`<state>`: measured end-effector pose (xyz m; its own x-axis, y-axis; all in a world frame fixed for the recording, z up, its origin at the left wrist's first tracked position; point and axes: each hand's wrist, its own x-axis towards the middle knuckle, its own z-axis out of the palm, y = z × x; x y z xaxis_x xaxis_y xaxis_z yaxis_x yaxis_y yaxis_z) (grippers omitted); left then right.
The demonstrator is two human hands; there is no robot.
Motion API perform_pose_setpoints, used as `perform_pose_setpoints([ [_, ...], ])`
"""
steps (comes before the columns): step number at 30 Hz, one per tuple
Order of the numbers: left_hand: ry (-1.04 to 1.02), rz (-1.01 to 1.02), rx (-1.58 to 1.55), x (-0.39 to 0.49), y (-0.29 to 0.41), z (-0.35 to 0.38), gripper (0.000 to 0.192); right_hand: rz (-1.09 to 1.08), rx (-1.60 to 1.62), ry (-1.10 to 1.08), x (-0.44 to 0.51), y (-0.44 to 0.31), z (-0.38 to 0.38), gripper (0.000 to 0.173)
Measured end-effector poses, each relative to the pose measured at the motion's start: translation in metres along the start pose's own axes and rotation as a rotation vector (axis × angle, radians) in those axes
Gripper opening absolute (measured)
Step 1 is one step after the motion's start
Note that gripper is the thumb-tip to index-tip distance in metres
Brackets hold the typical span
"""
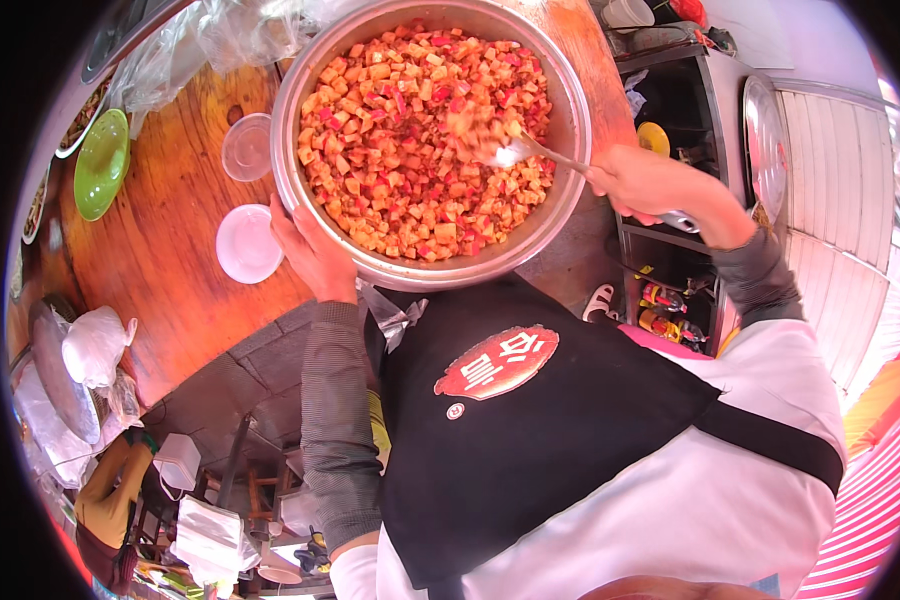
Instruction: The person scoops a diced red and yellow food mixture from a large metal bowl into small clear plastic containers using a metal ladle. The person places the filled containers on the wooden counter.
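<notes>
A large metal basin full of diced food in red sauce stands on the wooden table's edge, close to my apron. My right hand grips the handle of a metal spoon. The spoon's bowl is over the food at the basin's right side, heaped with blurred diced pieces. At the lower left of the basin, my left hand holds its rim and outer wall. Just left of that hand sits a small white bowl. A clear plastic lid or shallow container lies above it.
A green oval dish and clear plastic bags lie on the wooden table. White bags sit at its near left corner. A metal shelf unit with bottles stands at right. Another person is at lower left.
</notes>
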<state>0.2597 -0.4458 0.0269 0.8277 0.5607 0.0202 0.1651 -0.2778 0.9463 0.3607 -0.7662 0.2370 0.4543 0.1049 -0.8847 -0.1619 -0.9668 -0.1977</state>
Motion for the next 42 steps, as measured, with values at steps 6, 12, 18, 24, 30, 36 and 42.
perform_pose_setpoints([
  [6,0.026,-0.027,-0.052,-0.002,0.005,-0.002,0.061,-0.057,-0.744,-0.26,0.01,-0.032,0.011,0.034],
  [12,0.015,0.018,-0.035,-0.002,-0.002,0.004,0.059,0.109,0.048,-0.452,0.082,-0.017,0.074,0.027],
  [18,0.016,-0.003,-0.041,-0.004,-0.002,0.001,0.059,0.264,1.091,-0.655,0.096,-0.028,0.113,0.026],
  [24,-0.03,0.007,-0.042,-0.002,-0.004,-0.001,0.062,0.152,1.542,-0.733,0.102,-0.017,0.125,0.023],
  [30,-0.014,-0.025,-0.025,-0.001,-0.001,-0.004,0.062,-0.016,1.771,-0.747,0.07,-0.003,0.102,0.028],
  [36,0.003,0.005,0.037,-0.002,0.002,-0.003,0.062,-0.188,1.479,-0.413,0.029,0.024,0.072,0.024],
  [42,0.001,0.028,0.029,-0.002,0.001,0.002,0.062,0.084,1.118,-0.69,0.031,-0.007,0.084,0.028],
])
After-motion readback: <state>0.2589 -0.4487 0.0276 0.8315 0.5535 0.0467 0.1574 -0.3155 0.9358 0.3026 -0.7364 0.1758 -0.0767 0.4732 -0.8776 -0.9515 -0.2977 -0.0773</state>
